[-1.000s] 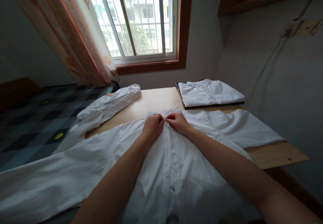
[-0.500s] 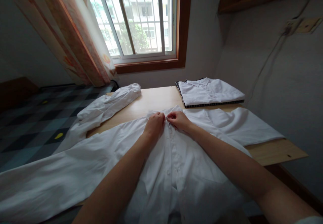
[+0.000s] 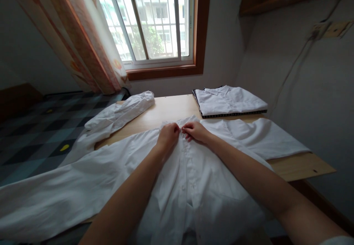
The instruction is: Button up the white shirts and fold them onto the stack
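A white long-sleeved shirt [image 3: 221, 186] lies front up across the board, its collar at the far side and its sleeves spread left and right. My left hand [image 3: 169, 136] pinches the front edge of this shirt just below the collar. Close beside it, my right hand [image 3: 195, 131] pinches the opposite front edge, fingertips nearly meeting the left ones. The top button, if it is between them, is hidden by my fingers. Below the hands the two front edges hang side by side, apart lower down, with small buttons along the placket.
A folded white shirt [image 3: 235, 101] rests on dark striped cloth at the back right of the wooden board [image 3: 173, 107]. Another crumpled white garment [image 3: 118, 114] lies at the back left, trailing onto the checked bed [image 3: 35, 134]. A window and curtain [image 3: 83, 35] stand behind.
Both hands stay at the collar. The fingers have shifted slightly, with the right hand's lower fingers now a little more uncurled. The shirts lie as before.
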Available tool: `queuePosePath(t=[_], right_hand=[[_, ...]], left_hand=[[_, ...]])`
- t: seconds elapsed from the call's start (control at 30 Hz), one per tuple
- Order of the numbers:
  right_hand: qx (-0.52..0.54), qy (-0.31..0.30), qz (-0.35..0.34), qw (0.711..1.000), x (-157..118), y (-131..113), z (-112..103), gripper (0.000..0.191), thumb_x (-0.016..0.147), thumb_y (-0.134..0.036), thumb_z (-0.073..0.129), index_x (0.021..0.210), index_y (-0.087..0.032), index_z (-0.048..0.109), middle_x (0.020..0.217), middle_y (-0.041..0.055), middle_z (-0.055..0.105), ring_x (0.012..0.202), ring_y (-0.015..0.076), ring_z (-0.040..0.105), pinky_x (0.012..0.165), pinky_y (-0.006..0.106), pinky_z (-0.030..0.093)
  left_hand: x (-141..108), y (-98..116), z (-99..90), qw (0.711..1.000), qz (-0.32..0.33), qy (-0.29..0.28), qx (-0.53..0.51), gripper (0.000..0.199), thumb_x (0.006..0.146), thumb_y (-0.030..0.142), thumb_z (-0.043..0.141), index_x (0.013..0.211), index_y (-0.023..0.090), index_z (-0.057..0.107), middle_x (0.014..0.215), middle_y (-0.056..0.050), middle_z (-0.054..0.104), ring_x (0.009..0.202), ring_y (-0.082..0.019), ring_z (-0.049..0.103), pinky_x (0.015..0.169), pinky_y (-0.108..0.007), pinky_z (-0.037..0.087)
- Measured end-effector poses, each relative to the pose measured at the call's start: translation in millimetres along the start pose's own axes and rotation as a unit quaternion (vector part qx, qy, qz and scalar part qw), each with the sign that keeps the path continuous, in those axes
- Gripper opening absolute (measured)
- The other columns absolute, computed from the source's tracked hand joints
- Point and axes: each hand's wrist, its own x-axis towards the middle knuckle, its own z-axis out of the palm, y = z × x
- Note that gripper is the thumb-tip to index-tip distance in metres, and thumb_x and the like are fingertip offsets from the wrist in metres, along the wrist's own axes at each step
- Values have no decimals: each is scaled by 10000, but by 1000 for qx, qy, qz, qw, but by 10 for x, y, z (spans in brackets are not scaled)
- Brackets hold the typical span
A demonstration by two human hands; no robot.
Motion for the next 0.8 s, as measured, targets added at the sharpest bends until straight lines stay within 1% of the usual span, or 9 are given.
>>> queuePosePath(t=[0.1,0.2,0.33,0.43,0.5,0.6,0.67,0.73,0.8], right_hand=[[49,-13,19,999,26,-12,-24,57,798,-123,635,751,-127,667,580,-25,610,471,80,574,420,173,519],[53,-1,34,998,40,-34,0,39,780,-111,670,743,-122,668,510,-29,597,441,87,570,409,176,522],[26,33,32,999,41,-56,61,58,772,-93,686,726,-124,669,527,-18,622,477,100,615,393,148,486],[-13,49,16,999,30,-57,95,69,791,-90,663,740,-135,675,568,-17,641,514,105,641,390,136,448],[-46,54,6,997,18,-53,114,79,816,-101,633,769,-138,683,617,-5,670,529,114,651,400,153,440],[-140,76,-34,987,-2,-41,144,116,846,-119,598,813,-142,707,704,27,715,583,133,664,495,203,477],[-225,112,-83,964,-11,-28,162,114,836,-124,617,814,-152,725,775,48,736,690,154,676,635,242,508],[-288,141,-121,939,-14,-13,175,112,822,-127,634,818,-162,741,841,65,744,798,177,671,749,271,500],[-313,151,-130,929,-11,2,181,131,826,-133,624,842,-162,751,873,78,742,841,190,659,780,281,486]], left_hand=[[25,-50,-15,998,-15,-3,-55,163,840,180,580,845,164,743,836,-61,747,768,-175,652,723,-255,474],[55,-109,-12,993,-29,-9,-114,127,797,212,628,811,164,744,784,-39,743,720,-159,642,677,-243,470],[92,-184,-4,979,-59,-29,-192,123,752,245,657,782,159,741,701,-19,721,652,-142,624,616,-232,457],[107,-219,-11,972,-62,-52,-219,124,726,249,662,765,158,738,682,-18,713,638,-140,617,599,-229,446],[113,-231,-15,970,-59,-65,-225,142,720,264,653,761,156,734,672,-18,707,632,-142,612,583,-228,436],[123,-232,-7,971,-61,-61,-222,180,745,280,584,708,159,711,618,-13,676,592,-140,587,547,-228,415],[126,-222,5,971,-68,-52,-225,243,777,302,533,644,163,683,590,-21,663,575,-140,584,543,-230,415],[123,-204,17,968,-75,-45,-233,306,804,363,525,620,165,669,593,-36,671,588,-149,605,554,-233,427],[113,-182,23,968,-80,-38,-236,315,796,415,563,641,165,676,618,-46,690,615,-158,627,569,-233,438]])
